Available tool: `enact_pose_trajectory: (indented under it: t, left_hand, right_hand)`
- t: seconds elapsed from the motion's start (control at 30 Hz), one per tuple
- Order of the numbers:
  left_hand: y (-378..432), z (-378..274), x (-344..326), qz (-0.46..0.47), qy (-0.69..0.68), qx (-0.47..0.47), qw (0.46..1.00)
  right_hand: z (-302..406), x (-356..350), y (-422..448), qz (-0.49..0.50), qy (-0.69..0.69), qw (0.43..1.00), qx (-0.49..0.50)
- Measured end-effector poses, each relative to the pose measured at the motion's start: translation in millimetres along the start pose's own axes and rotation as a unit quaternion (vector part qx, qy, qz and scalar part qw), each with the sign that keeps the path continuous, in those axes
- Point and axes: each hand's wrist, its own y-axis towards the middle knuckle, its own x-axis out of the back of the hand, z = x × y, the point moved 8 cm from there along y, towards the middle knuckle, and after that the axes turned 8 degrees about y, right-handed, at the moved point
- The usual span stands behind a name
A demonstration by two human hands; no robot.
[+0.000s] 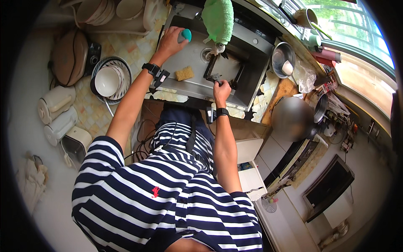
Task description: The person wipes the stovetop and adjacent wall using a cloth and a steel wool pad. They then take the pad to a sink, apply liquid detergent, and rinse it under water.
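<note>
My left hand (171, 41), over the left side of the metal sink (189, 91), is closed around a small container with a teal top (187, 34). With my right hand (222, 90) I grip a dark, bristly scrubber (216, 77) at the near edge of a dark-rimmed rectangular tray (227, 66) lying in the sink. A yellow sponge (184, 73) rests on the sink floor between my hands, nearer the front. Beyond the sponge is the round drain (206, 55). A green cloth cover (218, 22) hangs over the faucet and hides most of it.
Stacked bowls (107, 81) stand on the counter at the left, near a brown round appliance (69, 58). Right of the sink are a metal bowl (282, 60) and a wooden board (281, 89). A dish rack (113, 29) with bowls is at the upper left.
</note>
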Motion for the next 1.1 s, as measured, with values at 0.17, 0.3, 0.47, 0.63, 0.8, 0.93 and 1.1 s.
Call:
enact_pose_trajectory:
  t: [0.17, 0.3, 0.47, 0.63, 0.8, 0.93, 1.1]
  left_hand:
    - [-18.7, 6.3, 9.8, 0.005, 0.048, 0.048, 0.998]
    - [-7.6, 6.6, 17.6, 0.074, 0.038, 0.108, 0.991]
    - [-12.9, 49.2, -23.2, 0.276, 0.046, 0.081, 0.957]
    - [9.2, 21.6, 11.4, 0.205, -0.025, 0.072, 0.976]
    - [55.7, 9.7, 2.8, 0.117, -0.091, -0.021, 0.989]
    - [74.1, -10.6, -6.4, -0.086, -0.015, -0.133, 0.987]
    - [88.1, 1.5, -71.9, 0.278, -0.002, -0.004, 0.961]
  right_hand:
    - [-3.5, -9.4, 1.7, -0.007, 0.039, 0.999, 0.009]
    - [-17.9, -29.2, 18.4, 0.051, 0.226, 0.966, -0.118]
    - [24.6, -66.8, 5.1, 0.231, 0.366, 0.865, -0.252]
    - [48.2, -86.5, -8.8, 0.294, 0.488, 0.765, -0.3]
    - [88.3, -112.7, -10.0, 0.345, 0.587, 0.653, -0.333]
    - [108.7, -135.7, -0.4, 0.337, 0.638, 0.599, -0.347]
    - [117.8, -166.2, 2.8, 0.34, 0.675, 0.565, -0.33]
